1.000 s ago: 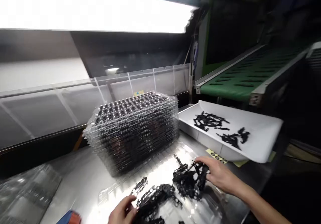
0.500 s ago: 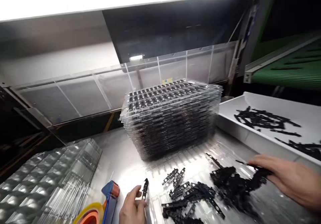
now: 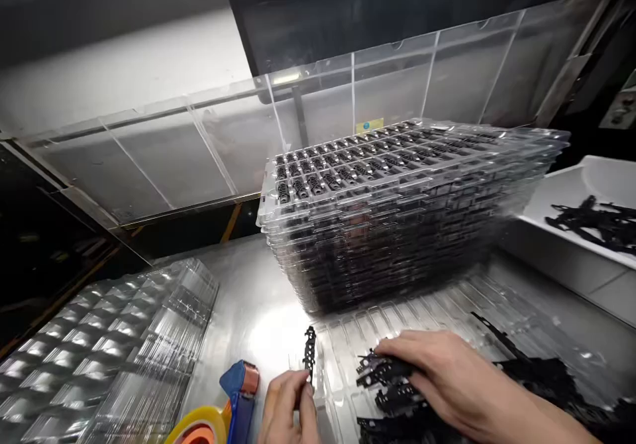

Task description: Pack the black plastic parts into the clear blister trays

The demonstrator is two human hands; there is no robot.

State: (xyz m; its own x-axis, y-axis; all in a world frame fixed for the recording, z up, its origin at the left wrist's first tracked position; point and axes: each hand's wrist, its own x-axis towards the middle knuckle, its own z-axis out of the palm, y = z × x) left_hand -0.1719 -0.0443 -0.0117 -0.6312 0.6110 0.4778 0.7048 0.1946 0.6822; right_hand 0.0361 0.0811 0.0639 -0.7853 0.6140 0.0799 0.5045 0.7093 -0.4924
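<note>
My left hand [image 3: 288, 407], at the lower middle, pinches a slim black perforated plastic part [image 3: 309, 351] upright between thumb and fingers. Close by on the right, my right hand [image 3: 442, 378] reaches over a heap of black perforated parts [image 3: 392, 424], its fingers closed around some of them; the palm hides how many. Under these parts lies a clear ribbed plastic tray [image 3: 342, 344]. More black parts [image 3: 551, 378] lie beneath and beyond my right forearm. Behind both hands rises a tall stack of clear trays [image 3: 397, 232] filled with black parts.
At left stands a stack of clear moulded trays [image 3: 149, 338]. A blue tape dispenser [image 3: 241, 404] with a yellow tape roll [image 3: 199, 424] lies beside my left hand. A white bin [image 3: 561, 252] holding black parts is at right. Clear panels [image 3: 322, 106] line the back.
My right hand has moved left from beside the white bin to the parts near my left hand. My left hand still holds its part. The view has shifted closer to the filled stack.
</note>
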